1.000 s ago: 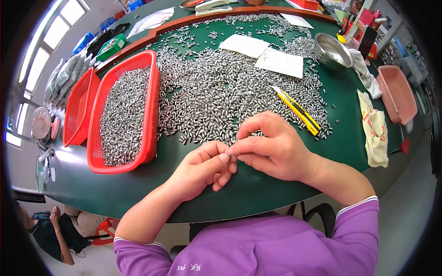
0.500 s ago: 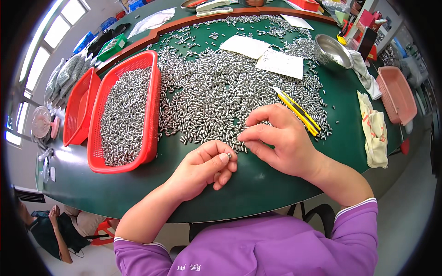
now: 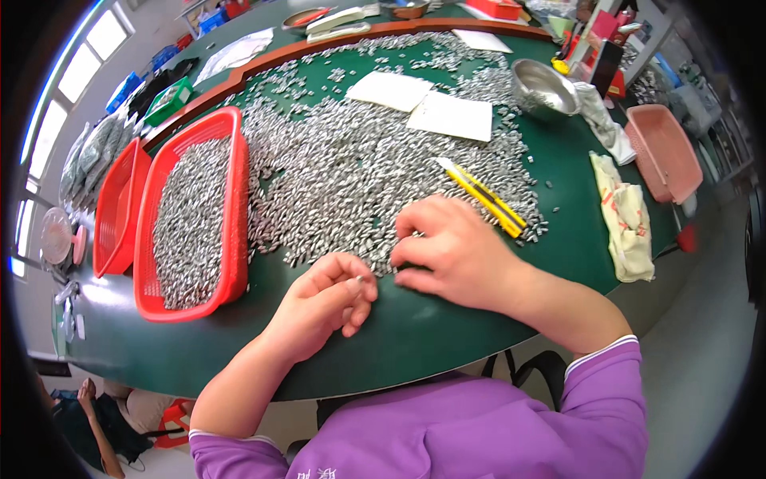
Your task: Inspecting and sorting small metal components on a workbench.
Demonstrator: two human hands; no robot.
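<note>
A wide heap of small silver metal pieces (image 3: 351,176) covers the middle of the green table (image 3: 447,327). My left hand (image 3: 323,303) rests near the front edge with its fingers curled, pinching one small metal piece (image 3: 359,279) at the fingertips. My right hand (image 3: 455,251) lies palm down on the near edge of the heap, fingers bent onto the pieces; whether it grips any is hidden. A red basket (image 3: 227,271) at the left holds many of the same pieces.
A second, empty red basket (image 3: 116,211) stands further left. Two yellow utility knives (image 3: 487,195) lie right of the heap, white paper sheets (image 3: 451,116) and a steel bowl (image 3: 542,84) behind. A pink tray (image 3: 662,152) and folded cloth (image 3: 626,219) sit at right.
My right hand has drawn away from my left hand and moved right onto the edge of the heap. My left hand stayed put, still pinching a piece.
</note>
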